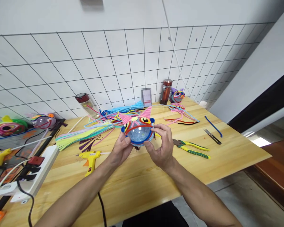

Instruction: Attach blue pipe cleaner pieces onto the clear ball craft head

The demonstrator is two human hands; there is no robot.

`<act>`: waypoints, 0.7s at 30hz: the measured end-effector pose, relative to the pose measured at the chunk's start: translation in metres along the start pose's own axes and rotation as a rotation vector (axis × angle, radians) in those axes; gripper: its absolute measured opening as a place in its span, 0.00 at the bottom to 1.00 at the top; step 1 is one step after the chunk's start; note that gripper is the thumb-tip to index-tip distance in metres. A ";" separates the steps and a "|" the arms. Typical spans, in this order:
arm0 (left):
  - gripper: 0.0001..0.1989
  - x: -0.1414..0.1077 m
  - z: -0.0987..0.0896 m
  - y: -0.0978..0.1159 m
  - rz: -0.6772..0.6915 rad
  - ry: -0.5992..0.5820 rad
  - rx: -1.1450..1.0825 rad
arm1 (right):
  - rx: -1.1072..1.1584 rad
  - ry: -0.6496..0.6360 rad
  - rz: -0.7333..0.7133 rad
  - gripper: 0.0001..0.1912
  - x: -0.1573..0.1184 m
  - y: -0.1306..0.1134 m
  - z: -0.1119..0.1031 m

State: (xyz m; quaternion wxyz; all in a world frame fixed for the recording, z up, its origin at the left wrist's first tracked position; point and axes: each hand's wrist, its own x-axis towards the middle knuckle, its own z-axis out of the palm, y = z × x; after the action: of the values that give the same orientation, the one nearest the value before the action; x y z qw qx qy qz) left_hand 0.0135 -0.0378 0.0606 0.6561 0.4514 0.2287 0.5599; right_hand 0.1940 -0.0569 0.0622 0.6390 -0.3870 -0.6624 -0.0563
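- Nearest to the camera are two bare forearms (203, 195), entering from 7 and 5 o'clock and meeting at the decorated clear ball (139, 135), which is the centre for all directions here.
- The ball, with pink pointed ears and coloured trim, is near the middle of the tabletop (142, 183), seemingly lifted above it.
- The left hand (123, 147) has its grip closed on the ball at 8 o'clock, thumb on the rim. The right hand (162, 143) grips it at 4 o'clock, with thumb and fingertips at the blue trim (142, 141).
- In my judgement, the step in hand is to press or check this trim. The next move, I think, calls for a steady left grip and small, gentle finger work on the right; the smooth ball could slip if both hands loosen.
- The yellow glue gun (91, 160) lies at 8 o'clock, near the left forearm; a black cable (102, 208) at 7 o'clock could catch a sleeve or wrist.
- The pliers (198, 154) lie just past 3 o'clock, the snips (212, 136) farther out at 3.
- Coloured stems (79, 138) crowd the side from 9 to 12 o'clock, so little room is there.
- The freest wood is between 5 and 6 o'clock, up to the tabletop's front edge.
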 end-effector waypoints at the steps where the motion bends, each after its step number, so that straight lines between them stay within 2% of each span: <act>1: 0.33 0.000 0.000 -0.001 0.000 0.005 -0.001 | 0.008 -0.002 0.010 0.19 0.000 0.000 0.000; 5: 0.36 0.001 -0.001 -0.003 -0.004 0.022 -0.006 | 0.007 0.014 0.018 0.15 0.002 -0.001 0.002; 12: 0.40 0.001 -0.004 -0.006 -0.008 0.009 -0.012 | -0.015 0.015 0.034 0.14 0.002 -0.001 0.005; 21: 0.38 0.003 -0.008 -0.014 0.014 0.053 -0.006 | 0.035 -0.009 0.087 0.13 0.000 0.003 0.009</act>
State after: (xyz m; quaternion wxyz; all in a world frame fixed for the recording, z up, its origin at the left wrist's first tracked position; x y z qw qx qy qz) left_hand 0.0155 -0.0319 0.0453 0.6472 0.4360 0.2413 0.5769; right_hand 0.1889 -0.0494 0.0595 0.6447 -0.4043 -0.6486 -0.0153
